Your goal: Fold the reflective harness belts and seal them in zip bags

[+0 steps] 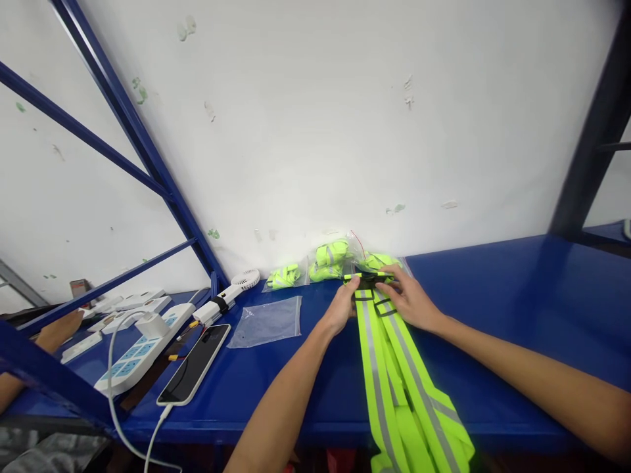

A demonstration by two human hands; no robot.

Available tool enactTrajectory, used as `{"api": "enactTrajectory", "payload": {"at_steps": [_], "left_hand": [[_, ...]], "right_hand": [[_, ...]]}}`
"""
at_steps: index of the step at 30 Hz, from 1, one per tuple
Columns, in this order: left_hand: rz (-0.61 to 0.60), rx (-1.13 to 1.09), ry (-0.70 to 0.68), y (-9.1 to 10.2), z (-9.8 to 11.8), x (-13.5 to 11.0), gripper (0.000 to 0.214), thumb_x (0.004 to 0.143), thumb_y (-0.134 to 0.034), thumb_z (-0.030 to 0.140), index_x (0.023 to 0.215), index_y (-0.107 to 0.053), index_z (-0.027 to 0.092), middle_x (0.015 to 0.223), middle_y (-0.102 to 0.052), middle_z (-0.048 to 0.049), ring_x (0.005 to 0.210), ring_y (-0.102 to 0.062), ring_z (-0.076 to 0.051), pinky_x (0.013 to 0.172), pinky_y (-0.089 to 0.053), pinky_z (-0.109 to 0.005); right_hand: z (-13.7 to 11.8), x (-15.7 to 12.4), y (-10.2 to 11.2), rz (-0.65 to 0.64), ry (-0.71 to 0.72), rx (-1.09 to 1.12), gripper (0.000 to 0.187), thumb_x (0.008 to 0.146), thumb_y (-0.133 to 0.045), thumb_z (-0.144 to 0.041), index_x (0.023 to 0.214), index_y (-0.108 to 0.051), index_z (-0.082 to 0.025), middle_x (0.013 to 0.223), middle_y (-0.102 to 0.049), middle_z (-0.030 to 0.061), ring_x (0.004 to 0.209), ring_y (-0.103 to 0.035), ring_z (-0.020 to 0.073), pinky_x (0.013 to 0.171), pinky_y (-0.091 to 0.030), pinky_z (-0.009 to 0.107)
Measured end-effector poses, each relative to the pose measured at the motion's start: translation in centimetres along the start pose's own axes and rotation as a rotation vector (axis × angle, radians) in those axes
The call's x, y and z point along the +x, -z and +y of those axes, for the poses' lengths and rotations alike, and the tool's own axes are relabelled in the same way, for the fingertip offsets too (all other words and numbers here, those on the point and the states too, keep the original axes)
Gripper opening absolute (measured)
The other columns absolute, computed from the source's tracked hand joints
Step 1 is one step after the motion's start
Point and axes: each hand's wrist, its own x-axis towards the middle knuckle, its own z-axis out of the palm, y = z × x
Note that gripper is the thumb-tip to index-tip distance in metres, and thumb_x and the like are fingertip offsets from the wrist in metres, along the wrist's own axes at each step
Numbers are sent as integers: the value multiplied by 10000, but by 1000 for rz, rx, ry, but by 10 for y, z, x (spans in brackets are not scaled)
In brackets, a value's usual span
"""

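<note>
A neon-yellow reflective harness with grey stripes lies over the blue table and hangs down past its front edge. Its black buckle sits between my two hands. My left hand is closed on the buckle's left end, thumb on top. The fingers of my right hand pinch the right end of the same buckle. Two black strap sliders show just below it. Behind my hands are folded neon harnesses in clear bags. Left of them lies a flat clear zip bag.
A phone on a charging cable, a white power strip and a small handheld fan occupy the table's left side. Blue metal frame posts rise at left. Beyond them another person's arm reaches in. A white wall stands behind.
</note>
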Motion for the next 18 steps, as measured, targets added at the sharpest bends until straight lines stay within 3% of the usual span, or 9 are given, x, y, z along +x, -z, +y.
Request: {"api": "enactTrajectory", "payload": {"at_steps": [2, 5, 9, 13, 15, 18], "left_hand": [[2, 11, 94, 5, 3, 0, 759, 750, -426, 777, 1165, -590, 163, 1012, -694, -123, 824, -676, -247, 709, -533, -355], [-12, 65, 204, 10, 4, 0, 707, 759, -443, 746, 1130, -596, 164, 974, -698, -122, 760, -678, -237, 661, -533, -346], [21, -25, 118, 8, 1, 1, 533, 748, -601, 586, 1070, -591, 161, 925, -689, -95, 699, -659, -191, 649, -530, -319], [90, -116, -59, 6, 0, 2, 532, 638, -776, 376, 1090, -582, 173, 870, -665, -41, 686, -630, -145, 678, -523, -283], [113, -111, -85, 8, 0, 3, 662, 603, -810, 324, 1193, -540, 195, 885, -661, -33, 703, -631, -145, 685, -526, -288], [117, -52, -86, 12, -1, 4, 785, 565, -843, 311, 1262, -501, 195, 971, -672, -75, 769, -655, -186, 706, -538, -329]], "right_hand": [[2, -1, 0, -37, 34, -25, 203, 911, -467, -375, 1049, -524, -237, 978, -620, 77, 914, -618, 254, 777, -517, 380], [4, -1, -2, -30, 59, -2, 139, 881, -512, -344, 957, -538, -231, 1065, -601, 88, 1046, -577, 269, 858, -490, 408], [0, -1, -7, -14, -116, 243, 152, 796, -601, -329, 876, -516, -232, 1174, -587, 81, 1070, -590, 272, 840, -516, 399], [-13, -1, -7, -131, -435, 545, 398, 777, -577, -281, 1166, -494, -285, 1017, -682, 43, 784, -687, 241, 658, -570, 371], [-20, 0, -6, -171, -524, 691, 514, 802, -529, -288, 1305, -423, -305, 1007, -702, 43, 758, -703, 251, 647, -579, 394], [-26, 4, -2, -99, -623, 784, 544, 823, -511, -308, 1357, -409, -297, 1043, -714, 59, 817, -713, 270, 696, -586, 426]]}}
